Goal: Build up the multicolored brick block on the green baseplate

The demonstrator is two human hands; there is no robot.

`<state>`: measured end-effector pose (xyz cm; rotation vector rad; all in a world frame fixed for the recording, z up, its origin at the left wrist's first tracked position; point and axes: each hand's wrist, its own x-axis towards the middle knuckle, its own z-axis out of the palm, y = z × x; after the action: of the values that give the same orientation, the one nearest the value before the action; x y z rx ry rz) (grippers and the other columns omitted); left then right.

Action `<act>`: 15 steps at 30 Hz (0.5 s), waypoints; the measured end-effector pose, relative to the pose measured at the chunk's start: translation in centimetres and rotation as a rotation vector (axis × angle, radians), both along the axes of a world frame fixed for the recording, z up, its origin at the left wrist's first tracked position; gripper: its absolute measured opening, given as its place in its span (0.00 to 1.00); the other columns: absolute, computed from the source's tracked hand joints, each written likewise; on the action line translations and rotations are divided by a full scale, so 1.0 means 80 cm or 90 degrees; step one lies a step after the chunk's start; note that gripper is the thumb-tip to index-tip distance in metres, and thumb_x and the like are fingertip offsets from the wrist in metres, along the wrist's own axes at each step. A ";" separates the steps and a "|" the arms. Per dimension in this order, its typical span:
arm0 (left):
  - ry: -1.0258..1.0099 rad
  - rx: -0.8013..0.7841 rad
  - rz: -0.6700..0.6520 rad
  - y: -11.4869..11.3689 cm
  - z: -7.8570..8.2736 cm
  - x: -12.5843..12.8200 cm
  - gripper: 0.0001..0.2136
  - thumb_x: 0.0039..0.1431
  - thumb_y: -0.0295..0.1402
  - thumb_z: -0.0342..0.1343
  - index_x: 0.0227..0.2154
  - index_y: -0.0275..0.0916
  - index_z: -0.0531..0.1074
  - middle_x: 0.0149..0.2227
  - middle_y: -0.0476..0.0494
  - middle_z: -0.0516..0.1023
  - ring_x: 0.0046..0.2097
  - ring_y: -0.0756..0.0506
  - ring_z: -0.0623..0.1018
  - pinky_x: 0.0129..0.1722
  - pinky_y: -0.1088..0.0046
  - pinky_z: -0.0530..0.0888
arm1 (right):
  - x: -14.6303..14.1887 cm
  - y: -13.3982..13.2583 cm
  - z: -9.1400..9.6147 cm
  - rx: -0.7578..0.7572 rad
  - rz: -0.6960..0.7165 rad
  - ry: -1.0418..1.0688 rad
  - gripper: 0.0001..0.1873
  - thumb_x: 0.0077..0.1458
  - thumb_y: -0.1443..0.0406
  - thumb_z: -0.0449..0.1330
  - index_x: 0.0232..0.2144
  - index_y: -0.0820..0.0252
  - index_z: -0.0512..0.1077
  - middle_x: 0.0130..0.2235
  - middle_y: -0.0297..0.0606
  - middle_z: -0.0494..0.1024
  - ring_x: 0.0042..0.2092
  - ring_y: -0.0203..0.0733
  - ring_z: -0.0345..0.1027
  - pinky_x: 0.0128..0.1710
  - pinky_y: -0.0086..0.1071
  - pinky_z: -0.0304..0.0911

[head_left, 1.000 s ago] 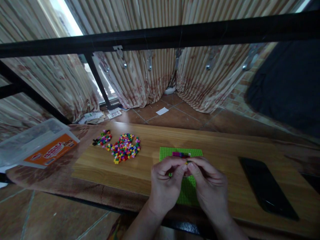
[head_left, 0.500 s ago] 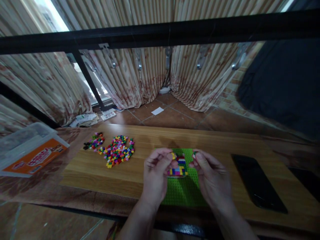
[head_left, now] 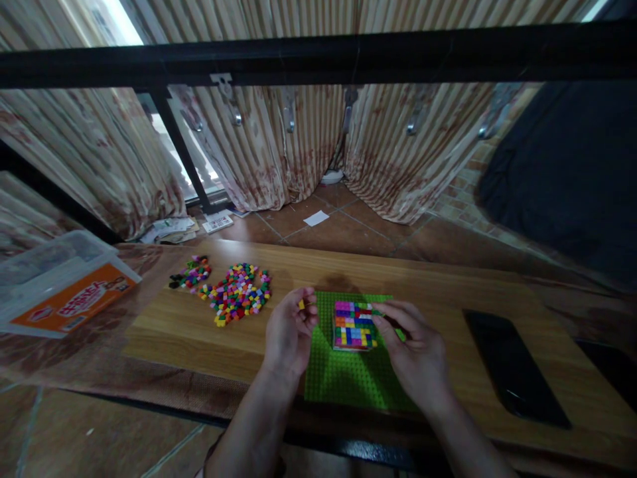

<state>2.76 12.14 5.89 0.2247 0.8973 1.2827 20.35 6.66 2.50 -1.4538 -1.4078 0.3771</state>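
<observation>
A block of multicoloured toy bricks [head_left: 352, 325] stands on the green baseplate [head_left: 348, 385]. My right hand [head_left: 415, 345] is at the block's upper right corner, thumb and forefinger pinched on a small green toy brick [head_left: 377, 313], which seems to touch the block; the fingers partly cover it. My left hand [head_left: 288, 332] hovers at the baseplate's left edge with its fingers curled, and a yellow toy brick [head_left: 301, 304] shows among them. Whether more bricks lie in that palm is hidden.
Loose bricks [head_left: 239, 292] lie heaped on the wooden table [head_left: 199, 348], with a smaller pile [head_left: 196, 271] beside them. A clear plastic box [head_left: 74, 285] with an orange label stands at the left. To the right lies a black phone-like slab [head_left: 515, 368].
My hands were both raised over the block. The left has moved left, uncovering the block, while the right has come down to its upper right corner. The view has shifted slightly.
</observation>
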 end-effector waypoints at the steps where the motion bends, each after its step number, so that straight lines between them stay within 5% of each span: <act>1: 0.002 -0.008 0.004 0.001 0.000 0.001 0.02 0.48 0.25 0.59 0.26 0.31 0.74 0.26 0.49 0.73 0.23 0.57 0.70 0.22 0.85 0.67 | -0.001 0.000 0.000 -0.002 0.000 -0.018 0.10 0.59 0.60 0.60 0.41 0.50 0.78 0.43 0.36 0.78 0.44 0.39 0.73 0.44 0.35 0.70; 15: 0.071 0.017 -0.084 -0.005 -0.003 0.008 0.10 0.43 0.32 0.66 0.28 0.33 0.76 0.26 0.50 0.72 0.24 0.57 0.68 0.22 0.83 0.62 | -0.009 -0.005 0.002 0.031 -0.030 -0.120 0.11 0.60 0.61 0.59 0.44 0.53 0.76 0.42 0.37 0.79 0.42 0.41 0.75 0.45 0.37 0.71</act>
<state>3.39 11.77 5.64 0.3744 0.9454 1.1690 19.65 6.27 2.66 -1.5111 -1.5180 0.1787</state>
